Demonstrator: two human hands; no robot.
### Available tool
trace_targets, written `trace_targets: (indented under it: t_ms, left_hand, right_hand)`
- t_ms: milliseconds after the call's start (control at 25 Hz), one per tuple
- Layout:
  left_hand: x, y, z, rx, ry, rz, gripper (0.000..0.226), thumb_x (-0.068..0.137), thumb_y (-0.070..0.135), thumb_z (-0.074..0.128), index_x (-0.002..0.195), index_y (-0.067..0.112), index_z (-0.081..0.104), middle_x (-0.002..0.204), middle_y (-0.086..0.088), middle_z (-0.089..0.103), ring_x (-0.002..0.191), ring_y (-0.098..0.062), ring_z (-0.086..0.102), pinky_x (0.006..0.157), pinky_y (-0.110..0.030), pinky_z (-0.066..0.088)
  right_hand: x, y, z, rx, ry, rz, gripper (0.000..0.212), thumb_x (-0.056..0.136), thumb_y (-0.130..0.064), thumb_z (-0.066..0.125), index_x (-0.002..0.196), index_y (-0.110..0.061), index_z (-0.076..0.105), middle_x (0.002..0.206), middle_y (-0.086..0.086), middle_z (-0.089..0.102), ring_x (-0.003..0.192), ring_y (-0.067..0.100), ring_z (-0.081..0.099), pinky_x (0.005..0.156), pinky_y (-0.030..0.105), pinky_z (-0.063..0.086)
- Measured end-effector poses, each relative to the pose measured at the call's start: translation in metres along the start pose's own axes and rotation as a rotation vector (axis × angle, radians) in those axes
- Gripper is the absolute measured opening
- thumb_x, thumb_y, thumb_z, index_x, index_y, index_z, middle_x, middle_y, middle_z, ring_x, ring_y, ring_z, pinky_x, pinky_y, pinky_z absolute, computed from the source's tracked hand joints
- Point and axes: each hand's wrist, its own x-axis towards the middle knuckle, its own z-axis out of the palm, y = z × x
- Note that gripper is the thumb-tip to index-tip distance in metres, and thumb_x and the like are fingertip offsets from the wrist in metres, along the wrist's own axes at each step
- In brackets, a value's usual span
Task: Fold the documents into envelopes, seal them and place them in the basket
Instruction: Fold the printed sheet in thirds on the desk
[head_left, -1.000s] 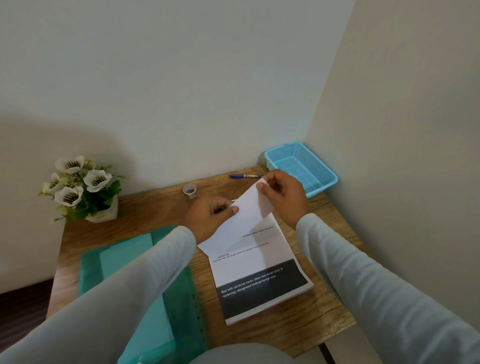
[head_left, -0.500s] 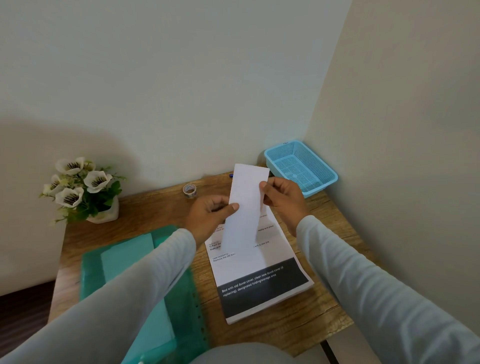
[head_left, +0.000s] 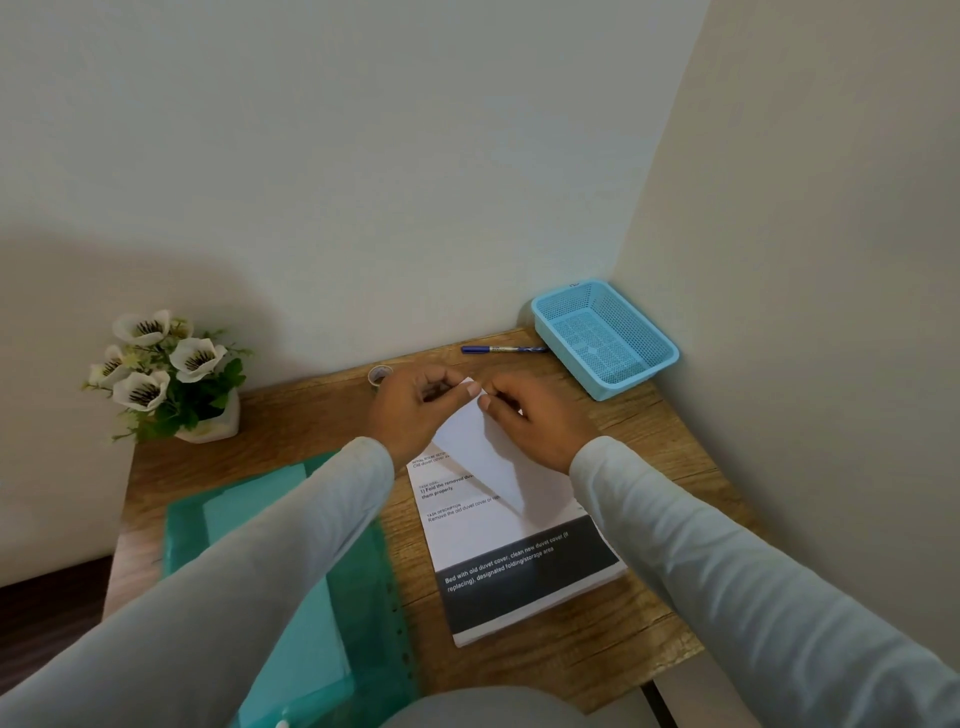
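Note:
A folded white sheet (head_left: 485, 457) is held above the stack of printed documents (head_left: 519, 561) on the wooden desk. My left hand (head_left: 415, 410) pinches its top corner between thumb and fingers. My right hand (head_left: 535, 421) pinches the same top edge right beside it, thumbs almost touching. The sheet slants down toward me over the stack. A light blue mesh basket (head_left: 605, 338) stands at the desk's far right corner with nothing in it. Teal envelopes (head_left: 249, 509) lie in a green plastic folder (head_left: 363, 623) on the left, partly under my left sleeve.
A blue pen (head_left: 501, 349) lies near the back wall beside the basket. A small roll of clear tape (head_left: 380, 375) sits just behind my left hand. A white pot of artificial flowers (head_left: 166, 379) stands at the far left. Walls close the back and right.
The sheet was lifted off the stack and held upright half a second ago. Now both hands have brought it down lower and closer together, pinching its top edge.

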Motion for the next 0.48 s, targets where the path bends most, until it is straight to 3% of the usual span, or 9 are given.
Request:
trace_targets:
  t_ms: [160, 240, 480]
  left_hand:
    - [0.000, -0.006, -0.003, 0.056, -0.016, 0.010, 0.009, 0.091, 0.030, 0.076, 0.088, 0.023, 0.079, 0.086, 0.001, 0.077, 0.085, -0.024, 0.072, 0.079, -0.047, 0.058]
    - [0.000, -0.008, -0.005, 0.026, 0.013, -0.004, 0.009, 0.091, 0.029, 0.076, 0.087, 0.022, 0.079, 0.086, 0.000, 0.077, 0.085, -0.026, 0.072, 0.078, -0.045, 0.057]
    - [-0.003, -0.016, -0.015, -0.120, 0.162, -0.137, 0.014, 0.091, 0.027, 0.075, 0.091, 0.015, 0.079, 0.090, -0.003, 0.078, 0.084, -0.023, 0.071, 0.074, -0.036, 0.055]
  right_hand:
    - [-0.002, 0.001, 0.002, -0.017, -0.016, -0.016, 0.024, 0.102, -0.028, 0.056, 0.081, -0.017, 0.057, 0.072, -0.005, 0.056, 0.069, 0.014, 0.051, 0.065, 0.040, 0.043]
    - [-0.002, 0.002, 0.002, 0.009, -0.016, 0.013, 0.024, 0.102, -0.029, 0.056, 0.080, -0.019, 0.056, 0.072, -0.003, 0.058, 0.070, 0.017, 0.053, 0.065, 0.041, 0.043]
    - [-0.011, 0.018, -0.003, 0.023, -0.037, 0.111, 0.020, 0.102, -0.027, 0.058, 0.082, -0.025, 0.059, 0.075, -0.010, 0.059, 0.070, 0.005, 0.051, 0.065, 0.029, 0.040]
